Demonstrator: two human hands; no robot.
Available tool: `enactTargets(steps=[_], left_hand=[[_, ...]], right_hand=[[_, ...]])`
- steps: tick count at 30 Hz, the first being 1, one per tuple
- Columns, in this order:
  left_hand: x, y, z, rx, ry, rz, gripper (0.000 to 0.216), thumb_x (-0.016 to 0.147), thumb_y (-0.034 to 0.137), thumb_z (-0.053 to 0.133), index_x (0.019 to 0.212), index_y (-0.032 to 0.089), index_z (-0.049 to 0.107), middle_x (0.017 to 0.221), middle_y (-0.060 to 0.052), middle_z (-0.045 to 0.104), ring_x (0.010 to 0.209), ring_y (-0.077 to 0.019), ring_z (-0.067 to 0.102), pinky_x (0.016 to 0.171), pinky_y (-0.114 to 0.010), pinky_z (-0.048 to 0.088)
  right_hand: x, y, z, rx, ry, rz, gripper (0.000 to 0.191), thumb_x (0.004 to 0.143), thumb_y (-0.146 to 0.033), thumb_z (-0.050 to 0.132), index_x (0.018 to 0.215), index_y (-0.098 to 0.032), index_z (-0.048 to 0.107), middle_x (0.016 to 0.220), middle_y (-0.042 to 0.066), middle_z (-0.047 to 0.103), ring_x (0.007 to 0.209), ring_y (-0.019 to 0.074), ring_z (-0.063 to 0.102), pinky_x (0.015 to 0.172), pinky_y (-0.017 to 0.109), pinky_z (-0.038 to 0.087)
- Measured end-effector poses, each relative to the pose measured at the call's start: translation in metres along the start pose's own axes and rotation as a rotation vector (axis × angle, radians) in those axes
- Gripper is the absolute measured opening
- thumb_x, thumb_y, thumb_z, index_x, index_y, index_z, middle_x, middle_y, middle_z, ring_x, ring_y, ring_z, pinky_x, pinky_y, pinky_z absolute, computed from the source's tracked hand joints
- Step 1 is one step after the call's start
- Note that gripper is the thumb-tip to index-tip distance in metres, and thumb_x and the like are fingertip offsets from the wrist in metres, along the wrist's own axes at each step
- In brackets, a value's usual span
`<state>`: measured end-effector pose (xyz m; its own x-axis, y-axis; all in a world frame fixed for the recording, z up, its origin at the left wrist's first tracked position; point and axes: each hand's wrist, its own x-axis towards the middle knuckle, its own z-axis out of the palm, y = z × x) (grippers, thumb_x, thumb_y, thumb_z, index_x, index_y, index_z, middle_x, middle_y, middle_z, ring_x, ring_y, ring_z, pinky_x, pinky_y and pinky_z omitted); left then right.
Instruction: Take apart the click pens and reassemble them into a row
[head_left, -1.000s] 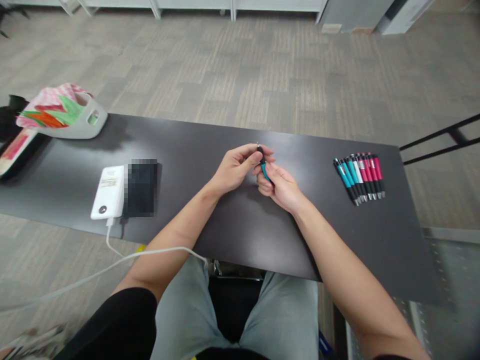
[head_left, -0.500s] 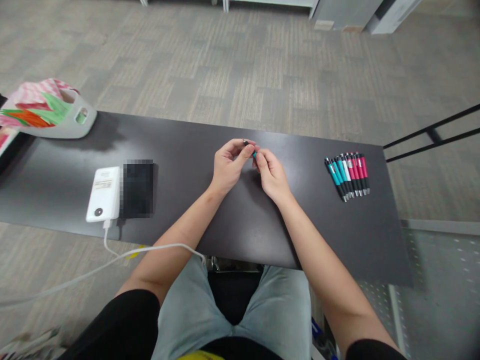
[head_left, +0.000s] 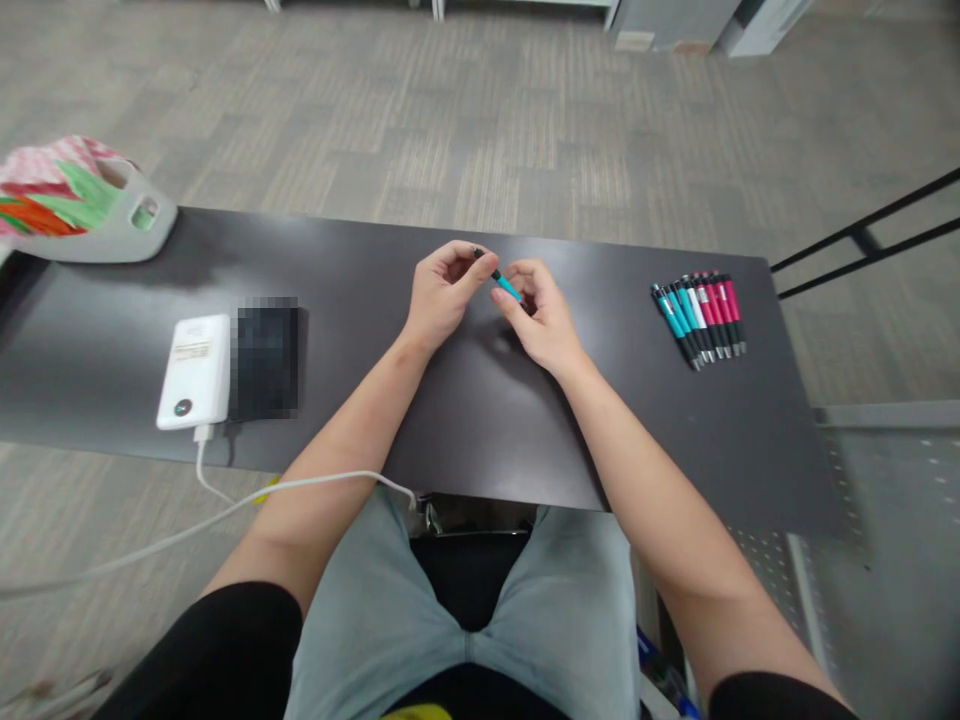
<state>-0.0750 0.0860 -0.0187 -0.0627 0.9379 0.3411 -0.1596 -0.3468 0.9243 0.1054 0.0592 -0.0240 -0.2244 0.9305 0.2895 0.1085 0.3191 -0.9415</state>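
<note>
A teal and black pen point(head_left: 501, 281) is held between both hands above the middle of the black table point(head_left: 465, 420). My left hand point(head_left: 441, 294) pinches its black upper end between thumb and fingers. My right hand point(head_left: 538, 318) grips the teal lower part with curled fingers. The pen slants from upper left to lower right. A row of several teal and pink pens point(head_left: 699, 314) lies side by side on the table to the right of my hands.
A white power bank point(head_left: 194, 371) with a white cable point(head_left: 247, 500) lies at the table's left, beside a dark flat device point(head_left: 266, 357). A grey basket with colourful cloth point(head_left: 82, 210) stands at the far left. A black frame point(head_left: 862, 240) stands right of the table.
The pen has tilted from nearly upright to slanting, and more of its teal part shows between my hands. My view has shifted a little, so the hands sit higher in the picture.
</note>
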Motion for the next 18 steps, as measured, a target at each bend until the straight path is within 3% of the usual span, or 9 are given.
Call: enactTargets(steps=[4, 9, 14, 18], left_hand=[[0.005, -0.003, -0.001, -0.014, -0.033, 0.032, 0.065, 0.080, 0.082, 0.101, 0.086, 0.023, 0.075, 0.085, 0.000, 0.077, 0.072, -0.0144, 0.074, 0.075, -0.031, 0.065], [0.005, -0.004, -0.002, 0.054, -0.004, 0.054, 0.070, 0.077, 0.086, 0.100, 0.084, 0.023, 0.071, 0.089, -0.001, 0.080, 0.082, -0.0150, 0.077, 0.081, -0.030, 0.065], [0.003, -0.004, -0.003, 0.090, -0.047, 0.035, 0.073, 0.078, 0.091, 0.098, 0.086, 0.024, 0.071, 0.088, -0.001, 0.079, 0.076, -0.0153, 0.077, 0.080, -0.032, 0.065], [0.001, -0.005, -0.004, 0.112, -0.012, 0.089, 0.071, 0.078, 0.090, 0.099, 0.087, 0.024, 0.073, 0.090, -0.001, 0.079, 0.081, -0.0155, 0.076, 0.085, -0.032, 0.064]], right_hand=[[0.002, 0.003, -0.001, -0.036, -0.051, 0.023, 0.069, 0.112, -0.095, 0.052, 0.110, -0.029, 0.073, 0.082, 0.000, 0.056, 0.082, 0.0233, 0.061, 0.084, 0.039, 0.055], [0.004, 0.006, -0.006, -0.071, 0.015, -0.040, 0.070, 0.098, -0.097, 0.075, 0.117, -0.030, 0.070, 0.087, -0.001, 0.060, 0.080, 0.0217, 0.057, 0.083, 0.039, 0.053], [0.006, 0.010, -0.009, -0.118, -0.037, 0.017, 0.077, 0.107, -0.102, 0.051, 0.104, -0.028, 0.072, 0.081, -0.001, 0.053, 0.082, 0.0225, 0.057, 0.082, 0.039, 0.052], [0.005, 0.014, -0.008, -0.073, -0.017, -0.035, 0.068, 0.100, -0.097, 0.072, 0.113, -0.030, 0.067, 0.087, -0.002, 0.058, 0.078, 0.0207, 0.055, 0.080, 0.038, 0.050]])
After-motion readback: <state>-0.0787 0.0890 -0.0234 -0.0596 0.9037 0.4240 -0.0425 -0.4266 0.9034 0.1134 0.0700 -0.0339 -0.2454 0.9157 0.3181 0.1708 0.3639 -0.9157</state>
